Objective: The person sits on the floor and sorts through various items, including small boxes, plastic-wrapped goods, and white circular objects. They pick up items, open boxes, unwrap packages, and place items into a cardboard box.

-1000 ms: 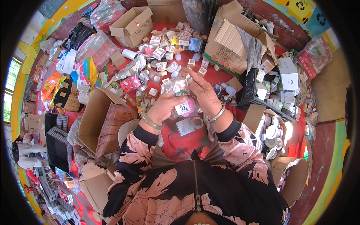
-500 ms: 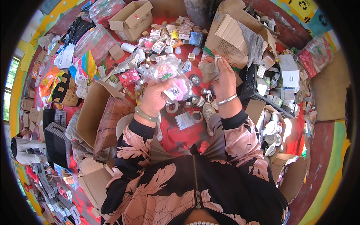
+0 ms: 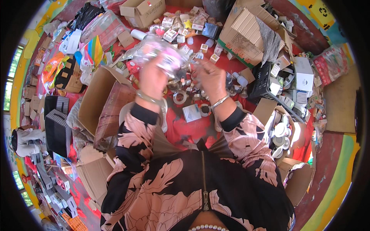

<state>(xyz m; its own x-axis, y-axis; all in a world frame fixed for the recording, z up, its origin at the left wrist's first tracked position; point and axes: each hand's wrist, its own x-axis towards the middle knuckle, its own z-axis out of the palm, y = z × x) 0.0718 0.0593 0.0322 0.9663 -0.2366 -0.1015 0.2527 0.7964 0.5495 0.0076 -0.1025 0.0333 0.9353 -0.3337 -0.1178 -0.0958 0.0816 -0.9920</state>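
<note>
My left hand [image 3: 152, 79] is closed on a clear plastic bag [image 3: 166, 56] with pink and white contents, smeared by motion. It is held above the pile of small goods in front of me. To its right, my right hand [image 3: 212, 80] hovers over the same pile with its fingers bent. Those fingertips are blurred, so what they hold, if anything, does not show. Below the hands lie a grey-white ring-shaped roll [image 3: 179, 97] and a small pale flat box [image 3: 191, 112].
An open cardboard box [image 3: 98, 104] stands at my left. At the right are a black plastic crate [image 3: 266, 90] full of small boxes and a carton holding white round lids [image 3: 280, 131]. A big torn carton [image 3: 243, 38] leans at the far right; small boxes [image 3: 169, 35] crowd the far middle.
My right hand has moved left and down toward the pile; the beige cloth-like pouch is no longer seen in it. My left hand has lifted the plastic bag slightly away from me.
</note>
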